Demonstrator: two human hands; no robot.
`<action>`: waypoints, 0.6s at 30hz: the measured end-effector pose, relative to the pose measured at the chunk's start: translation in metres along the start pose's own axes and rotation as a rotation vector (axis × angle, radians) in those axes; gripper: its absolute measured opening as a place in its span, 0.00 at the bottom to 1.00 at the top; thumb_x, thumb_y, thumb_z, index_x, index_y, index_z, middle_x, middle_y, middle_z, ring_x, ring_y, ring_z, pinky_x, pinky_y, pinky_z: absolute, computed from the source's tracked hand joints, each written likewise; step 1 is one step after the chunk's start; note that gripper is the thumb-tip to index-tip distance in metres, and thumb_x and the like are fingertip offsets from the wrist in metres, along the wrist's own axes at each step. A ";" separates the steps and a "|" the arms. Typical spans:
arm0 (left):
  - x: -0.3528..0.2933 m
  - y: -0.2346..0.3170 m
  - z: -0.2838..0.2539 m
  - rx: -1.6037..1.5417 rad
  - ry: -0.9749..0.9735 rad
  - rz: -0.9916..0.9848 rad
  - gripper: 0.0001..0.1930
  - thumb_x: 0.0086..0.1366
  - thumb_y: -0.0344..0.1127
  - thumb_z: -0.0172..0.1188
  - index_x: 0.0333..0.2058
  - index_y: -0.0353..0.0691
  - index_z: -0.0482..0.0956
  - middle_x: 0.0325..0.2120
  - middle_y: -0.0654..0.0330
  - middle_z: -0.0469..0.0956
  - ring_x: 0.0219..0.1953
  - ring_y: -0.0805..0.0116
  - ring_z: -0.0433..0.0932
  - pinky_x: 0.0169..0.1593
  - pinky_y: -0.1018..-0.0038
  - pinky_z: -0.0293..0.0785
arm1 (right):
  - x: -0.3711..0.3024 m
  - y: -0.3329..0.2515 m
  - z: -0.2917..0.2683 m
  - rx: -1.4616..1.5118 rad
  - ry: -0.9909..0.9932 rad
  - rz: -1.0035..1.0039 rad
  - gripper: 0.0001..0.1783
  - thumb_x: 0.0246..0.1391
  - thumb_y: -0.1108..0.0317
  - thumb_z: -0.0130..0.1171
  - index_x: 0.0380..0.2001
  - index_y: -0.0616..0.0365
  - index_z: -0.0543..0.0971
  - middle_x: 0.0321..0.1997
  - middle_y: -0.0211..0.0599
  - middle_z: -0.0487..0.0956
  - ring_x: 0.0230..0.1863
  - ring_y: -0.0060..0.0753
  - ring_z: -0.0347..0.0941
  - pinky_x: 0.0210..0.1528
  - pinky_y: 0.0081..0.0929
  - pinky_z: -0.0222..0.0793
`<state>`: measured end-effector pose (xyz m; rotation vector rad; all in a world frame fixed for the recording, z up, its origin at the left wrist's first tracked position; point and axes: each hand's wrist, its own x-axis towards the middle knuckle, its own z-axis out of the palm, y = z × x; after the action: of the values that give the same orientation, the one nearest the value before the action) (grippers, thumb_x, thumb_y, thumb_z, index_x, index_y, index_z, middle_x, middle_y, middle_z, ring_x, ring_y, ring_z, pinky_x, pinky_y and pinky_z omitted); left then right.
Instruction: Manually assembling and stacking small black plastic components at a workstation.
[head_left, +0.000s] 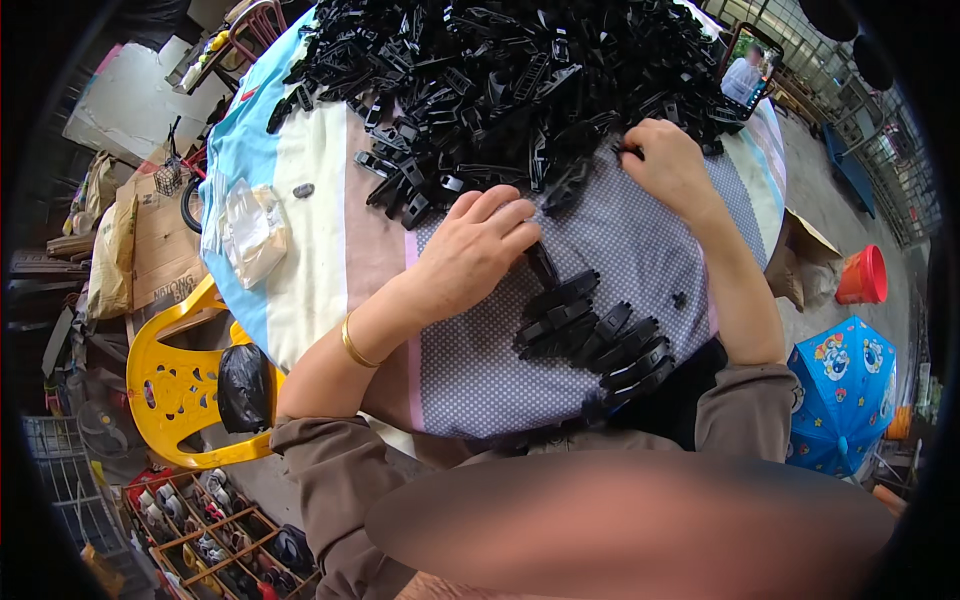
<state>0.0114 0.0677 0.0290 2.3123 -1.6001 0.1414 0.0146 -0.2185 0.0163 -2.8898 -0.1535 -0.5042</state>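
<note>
Striped cloth (315,240) is spread beneath a heap of glossy black parts (470,90) at the top of the frame. At centre, a black part (541,264) is gripped in the bunched fingers of the left hand (475,250); upper right of centre, a small dark piece (634,151) appears pinched by the right hand (668,165). The parts are judged light, stiff and slippery, best grasped along their longer sides. Shoes are held in a wooden rack (190,537), lower left; the red bucket's (860,275) contents, at right, cannot be told.
</note>
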 end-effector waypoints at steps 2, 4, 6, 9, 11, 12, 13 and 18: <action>-0.001 -0.001 0.001 0.055 0.107 0.071 0.16 0.51 0.26 0.61 0.40 0.41 0.74 0.47 0.57 0.73 0.54 0.57 0.68 0.56 0.63 0.64 | -0.007 -0.002 -0.011 0.072 -0.015 0.020 0.10 0.50 0.66 0.58 0.34 0.59 0.81 0.35 0.37 0.78 0.37 0.39 0.75 0.40 0.33 0.71; -0.003 -0.003 0.002 0.003 0.030 0.009 0.15 0.53 0.30 0.61 0.40 0.41 0.74 0.41 0.58 0.73 0.49 0.57 0.70 0.52 0.64 0.66 | -0.012 -0.008 -0.021 0.144 -0.032 0.042 0.10 0.51 0.67 0.57 0.35 0.60 0.80 0.35 0.37 0.79 0.36 0.37 0.75 0.39 0.31 0.71; -0.005 -0.005 0.000 -0.048 -0.047 -0.049 0.14 0.54 0.33 0.62 0.40 0.42 0.73 0.36 0.59 0.73 0.45 0.58 0.71 0.48 0.66 0.68 | -0.014 -0.022 -0.029 0.382 0.054 -0.156 0.10 0.54 0.70 0.55 0.38 0.61 0.79 0.32 0.36 0.78 0.35 0.32 0.74 0.38 0.27 0.70; -0.007 -0.008 -0.002 -0.056 -0.040 -0.091 0.13 0.54 0.35 0.64 0.38 0.41 0.75 0.33 0.59 0.73 0.40 0.58 0.72 0.45 0.66 0.71 | -0.021 -0.052 -0.032 0.730 -0.208 -0.226 0.09 0.57 0.72 0.53 0.40 0.60 0.79 0.31 0.34 0.78 0.32 0.30 0.74 0.36 0.24 0.69; -0.006 -0.006 0.006 -0.164 0.146 -0.102 0.11 0.53 0.35 0.64 0.35 0.40 0.77 0.32 0.59 0.73 0.38 0.59 0.71 0.43 0.66 0.71 | -0.027 -0.068 -0.025 0.807 -0.259 -0.189 0.09 0.57 0.72 0.53 0.39 0.60 0.79 0.31 0.35 0.79 0.31 0.30 0.74 0.35 0.24 0.70; -0.004 -0.003 0.008 -0.165 0.144 -0.105 0.11 0.53 0.35 0.64 0.35 0.40 0.77 0.32 0.59 0.73 0.38 0.59 0.71 0.43 0.66 0.71 | -0.029 -0.071 -0.021 0.883 -0.309 -0.154 0.08 0.57 0.72 0.54 0.39 0.60 0.79 0.31 0.36 0.79 0.30 0.30 0.75 0.34 0.25 0.70; -0.003 0.000 0.011 -0.175 0.131 -0.153 0.11 0.53 0.33 0.64 0.35 0.39 0.77 0.32 0.58 0.73 0.38 0.58 0.71 0.43 0.66 0.71 | -0.030 -0.070 -0.017 0.886 -0.312 -0.154 0.08 0.57 0.72 0.54 0.39 0.60 0.79 0.31 0.36 0.79 0.30 0.30 0.75 0.34 0.25 0.70; -0.004 0.001 0.013 -0.213 0.134 -0.225 0.11 0.54 0.32 0.65 0.36 0.39 0.78 0.33 0.56 0.73 0.39 0.57 0.71 0.43 0.67 0.71 | -0.030 -0.058 -0.009 0.704 -0.348 -0.318 0.12 0.52 0.63 0.61 0.36 0.60 0.79 0.34 0.41 0.80 0.37 0.43 0.77 0.38 0.32 0.72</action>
<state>0.0082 0.0668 0.0163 2.2453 -1.2184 0.0679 -0.0245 -0.1662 0.0246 -2.2296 -0.6955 0.0300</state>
